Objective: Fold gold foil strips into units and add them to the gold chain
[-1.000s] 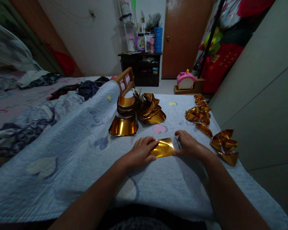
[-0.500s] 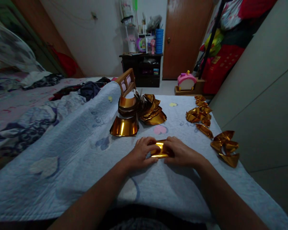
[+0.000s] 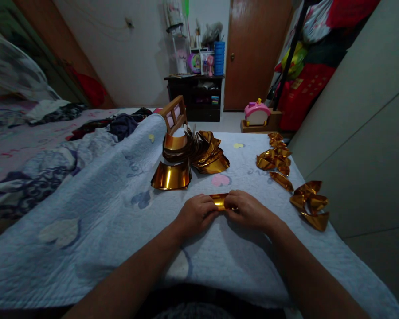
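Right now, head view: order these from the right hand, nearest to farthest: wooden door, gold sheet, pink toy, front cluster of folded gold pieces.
From the right hand:
1. Gold sheet: at its fingers, toward the left.
2. Front cluster of folded gold pieces: to its right, along the quilt's edge.
3. Pink toy: ahead, beyond the quilt.
4. Wooden door: ahead, behind the toy.

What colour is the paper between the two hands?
The paper is shiny gold; it shows best in the head view.

A sheet point(image 3: 220, 202) sits between left fingers point(image 3: 206, 204) and right fingers point(image 3: 236, 201); behind it, leftward on the quilt point(image 3: 119, 235), lie stacked sheets point(image 3: 171, 176); folded pieces point(image 3: 281, 181) line the right edge.
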`<state>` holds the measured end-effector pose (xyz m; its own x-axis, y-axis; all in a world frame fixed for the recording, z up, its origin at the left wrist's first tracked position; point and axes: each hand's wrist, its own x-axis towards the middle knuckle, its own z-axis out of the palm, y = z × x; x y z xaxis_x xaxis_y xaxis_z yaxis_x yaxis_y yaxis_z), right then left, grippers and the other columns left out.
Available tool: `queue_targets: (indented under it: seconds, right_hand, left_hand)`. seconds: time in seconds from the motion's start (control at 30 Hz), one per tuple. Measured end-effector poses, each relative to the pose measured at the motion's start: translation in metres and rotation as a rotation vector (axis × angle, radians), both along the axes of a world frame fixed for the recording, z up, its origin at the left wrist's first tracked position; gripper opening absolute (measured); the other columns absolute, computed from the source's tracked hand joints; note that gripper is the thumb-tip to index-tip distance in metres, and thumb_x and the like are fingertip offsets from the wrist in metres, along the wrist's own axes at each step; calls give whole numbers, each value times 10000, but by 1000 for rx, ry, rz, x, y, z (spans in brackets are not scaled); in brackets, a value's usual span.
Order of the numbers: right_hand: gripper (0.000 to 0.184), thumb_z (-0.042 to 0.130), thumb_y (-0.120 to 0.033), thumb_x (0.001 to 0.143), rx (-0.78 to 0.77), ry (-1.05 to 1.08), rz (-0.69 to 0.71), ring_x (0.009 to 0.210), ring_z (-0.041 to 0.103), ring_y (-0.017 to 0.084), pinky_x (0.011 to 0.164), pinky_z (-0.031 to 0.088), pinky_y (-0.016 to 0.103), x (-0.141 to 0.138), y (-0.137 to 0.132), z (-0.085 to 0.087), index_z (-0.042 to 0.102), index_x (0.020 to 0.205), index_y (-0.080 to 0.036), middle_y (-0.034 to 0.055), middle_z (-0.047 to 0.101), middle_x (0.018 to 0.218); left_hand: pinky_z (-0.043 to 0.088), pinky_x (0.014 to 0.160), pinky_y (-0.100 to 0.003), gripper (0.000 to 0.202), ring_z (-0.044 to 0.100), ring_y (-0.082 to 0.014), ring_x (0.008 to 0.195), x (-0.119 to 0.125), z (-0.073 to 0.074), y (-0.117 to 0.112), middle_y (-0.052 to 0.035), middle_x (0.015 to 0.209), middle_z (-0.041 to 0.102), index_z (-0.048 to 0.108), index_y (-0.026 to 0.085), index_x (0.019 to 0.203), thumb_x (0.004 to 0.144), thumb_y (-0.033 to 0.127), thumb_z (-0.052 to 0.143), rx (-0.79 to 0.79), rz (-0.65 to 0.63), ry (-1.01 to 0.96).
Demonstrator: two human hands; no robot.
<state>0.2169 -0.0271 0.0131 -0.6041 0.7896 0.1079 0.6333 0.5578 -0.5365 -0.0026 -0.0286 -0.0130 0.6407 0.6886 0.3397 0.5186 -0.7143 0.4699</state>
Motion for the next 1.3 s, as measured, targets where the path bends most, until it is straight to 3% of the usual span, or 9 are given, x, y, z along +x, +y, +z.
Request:
queue_targets:
  seconds: [0.3,0.47,0.63,0.77,0.87,0.97,1.03,1.13,1.3]
  right_hand:
    - [132,627,-197,941,197,24,10,770,551,172,717,382,286,-5,5,-8,749,890,-198,39,623,796]
    - [133,654,-210,937,238,-3,-36,798,566,188,737,396,302,12,13,-4,777,887,-211,54,652,810]
    - [162,632,-212,944,189,-24,-82,848,597,207,781,439,331,33,20,5,791,914,-224,74,706,881]
    - [217,579,-222,962,231,38,-227,872,619,227,833,460,371,47,22,8,771,864,-199,91,708,888]
    - [168,599,-261,944,289,178,-280,949,618,248,910,456,410,41,18,10,747,986,-194,103,692,977]
    - [476,731,-319,845,297,221,-195,1138,551,300,996,427,458,22,10,9,618,1292,-198,136,626,1223]
    - [442,740,-261,825,302,183,-155,1136,527,297,988,420,443,8,7,7,619,1244,-184,136,617,1224]
    - [107,640,-123,862,280,47,-153,986,528,254,893,410,377,-3,6,3,658,953,-176,104,652,1036]
    - [118,580,-84,885,206,-106,-169,867,498,217,783,361,327,-1,9,-6,625,831,-179,74,646,896]
  left_hand:
    - [553,760,-309,174,686,-181,822,1,3,0,-53,876,737,766,206,903,952,249,604,-37,125,-143]
    - [543,693,-266,151,687,-159,758,1,8,1,-37,838,723,770,199,877,933,233,634,-86,199,-230]
    - [561,735,-293,129,704,-174,801,-4,10,4,-41,870,741,765,194,896,920,201,639,-42,266,-263]
    - [580,779,-325,136,714,-189,839,-10,8,8,-43,890,753,757,199,884,922,199,627,17,356,-321]
    - [588,808,-334,125,722,-199,869,-9,8,8,-44,913,765,759,202,890,919,201,638,47,378,-343]
    - [596,827,-327,125,725,-193,891,-4,8,6,-53,952,766,759,196,931,926,186,634,105,338,-362]
    - [601,830,-323,120,726,-187,894,0,8,4,-56,973,761,752,192,945,927,174,635,150,315,-370]
    - [605,825,-312,131,724,-178,901,2,6,3,-57,994,752,740,189,971,934,151,621,195,266,-344]
    - [594,755,-294,117,714,-182,844,0,0,3,-64,944,743,736,169,953,930,146,624,196,144,-157]
